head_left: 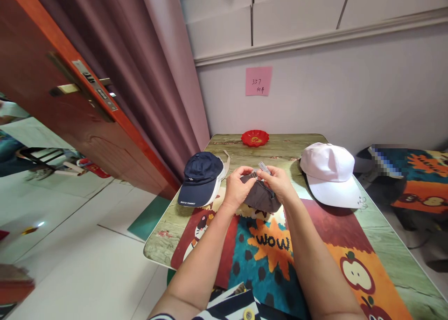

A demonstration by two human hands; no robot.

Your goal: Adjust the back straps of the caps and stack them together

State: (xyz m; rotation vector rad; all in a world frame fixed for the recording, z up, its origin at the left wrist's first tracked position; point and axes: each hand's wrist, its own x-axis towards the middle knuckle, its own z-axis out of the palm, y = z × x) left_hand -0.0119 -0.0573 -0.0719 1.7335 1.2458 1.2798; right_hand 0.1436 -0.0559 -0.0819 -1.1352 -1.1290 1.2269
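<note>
On pink note (254, 73) stuck to wall (315, 100): reads "357", handwritten in dark ink; just below, shows two smaller handwritten characters, not clear enough to transcribe. On patterned mat (241, 250), within orange burst (276, 261): reads "WOW" in black letters. On second mat (418, 189) at far right: bears similar burst, lettering indistinct. On brim (192, 194) of navy cap (205, 166): carries small white line ending "YOURSELF", opening words too small to settle.
</note>
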